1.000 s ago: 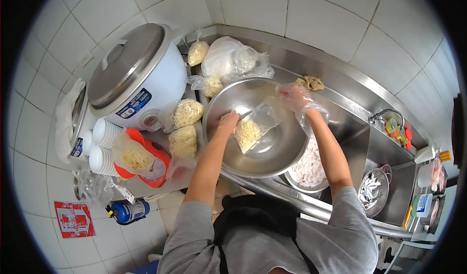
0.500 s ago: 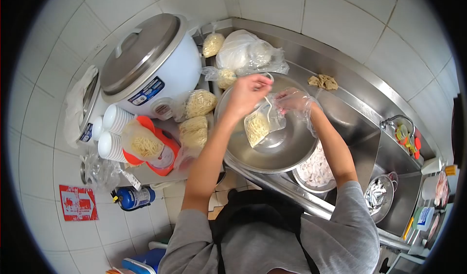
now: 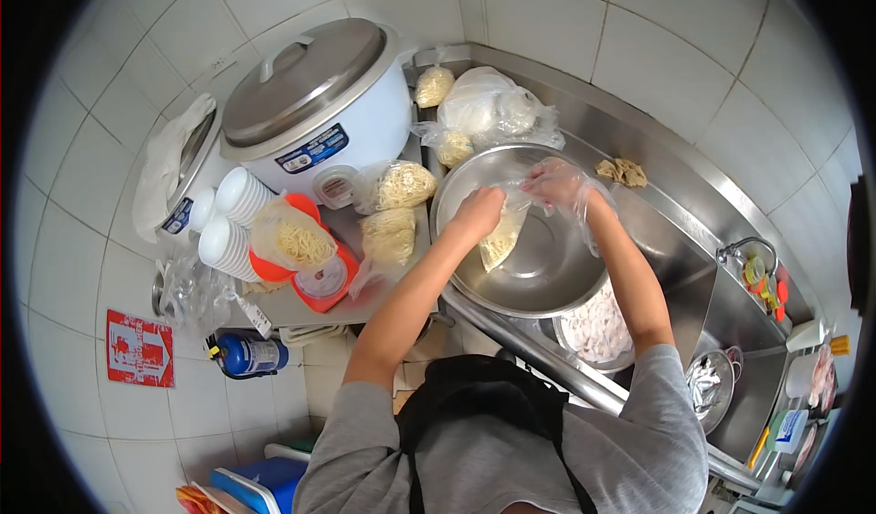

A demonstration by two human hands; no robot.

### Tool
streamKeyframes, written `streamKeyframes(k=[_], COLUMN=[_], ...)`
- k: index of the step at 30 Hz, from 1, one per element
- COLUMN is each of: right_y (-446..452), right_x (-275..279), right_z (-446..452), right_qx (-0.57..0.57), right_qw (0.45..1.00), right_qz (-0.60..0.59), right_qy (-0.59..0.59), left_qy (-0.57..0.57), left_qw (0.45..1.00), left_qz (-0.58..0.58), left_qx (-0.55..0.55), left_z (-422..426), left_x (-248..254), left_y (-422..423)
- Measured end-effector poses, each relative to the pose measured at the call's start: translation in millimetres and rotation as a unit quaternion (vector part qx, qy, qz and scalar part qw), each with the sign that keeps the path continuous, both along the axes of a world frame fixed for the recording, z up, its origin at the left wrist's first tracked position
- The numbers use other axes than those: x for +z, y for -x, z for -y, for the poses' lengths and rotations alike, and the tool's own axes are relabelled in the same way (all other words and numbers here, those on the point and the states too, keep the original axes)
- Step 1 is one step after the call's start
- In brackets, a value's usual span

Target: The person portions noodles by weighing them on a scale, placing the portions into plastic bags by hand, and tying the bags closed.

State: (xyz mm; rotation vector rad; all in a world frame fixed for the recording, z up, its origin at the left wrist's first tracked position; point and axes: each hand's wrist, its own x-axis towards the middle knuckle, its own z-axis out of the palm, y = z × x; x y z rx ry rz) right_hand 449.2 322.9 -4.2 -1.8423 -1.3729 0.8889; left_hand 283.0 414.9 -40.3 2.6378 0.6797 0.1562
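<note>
Over a wide steel bowl, my left hand is closed on one side of a clear plastic bag of pale yellow shreds. The bag hangs tilted inside the bowl's rim. My right hand, in a loose clear plastic glove, pinches the bag's upper end; its fingertips are partly hidden. Left of the bowl lie more bags of pale shreds, one a larger pack. An orange-red kitchen scale carries an open bag of noodle-like strands.
A large rice cooker stands behind stacked white cups. White plastic bags sit behind the bowl. A pan of pale pieces is under its right edge. Rightward are a crumpled brown cloth, a tap and a bowl of fish.
My left hand has come down from above the bag and now grips its side. The pale strip that hung from that hand no longer shows. The view has shifted slightly.
</note>
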Motion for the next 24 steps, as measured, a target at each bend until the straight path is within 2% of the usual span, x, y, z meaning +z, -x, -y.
streamKeyframes(k=[2, 5, 8, 9, 11, 12, 14, 16, 19, 22, 24], right_y=[-10, -2, 29, 37, 52, 59, 76, 97, 132, 165, 197], right_x=[-22, -20, 11, 19, 42, 56, 87, 127, 174, 195, 204], right_z=[-9, -13, -11, -11, -13, -14, -18, -23, -35, -63, -84], right_qx=[0.035, -0.007, -0.066, -0.065, -0.051, -0.047, -0.052, -0.05, -0.035, 0.008, 0.047], right_qw=[0.985, 0.991, 0.988, 0.991, 0.989, 0.987, 0.984, 0.985, 0.987, 0.977, 0.966], right_qz=[0.139, 0.119, 0.138, 0.112, 0.125, 0.132, 0.138, 0.126, 0.067, -0.019, -0.07], right_qy=[-0.093, -0.065, -0.017, -0.033, -0.064, -0.081, -0.1, -0.111, -0.139, -0.214, -0.243], left_qy=[-0.012, -0.056, -0.163, -0.3, -0.445, -0.46, -0.407, -0.278, -0.224, -0.213, -0.167], left_qw=[0.998, 0.991, 0.947, 0.915, 0.862, 0.857, 0.882, 0.927, 0.925, 0.874, 0.837], left_qz=[0.056, 0.109, 0.241, 0.223, 0.156, 0.113, 0.039, -0.013, 0.153, 0.332, 0.424], left_qx=[-0.001, 0.055, 0.137, 0.155, 0.187, 0.205, 0.234, 0.25, 0.265, 0.285, 0.303], left_z=[3, 8, 13, 15, 17, 13, 2, -22, -62, -88, -95], left_x=[34, 91, 136, 144, 143, 132, 112, 101, 91, 115, 136], left_y=[19, 72, 154, 184, 228, 244, 269, 285, 304, 327, 347])
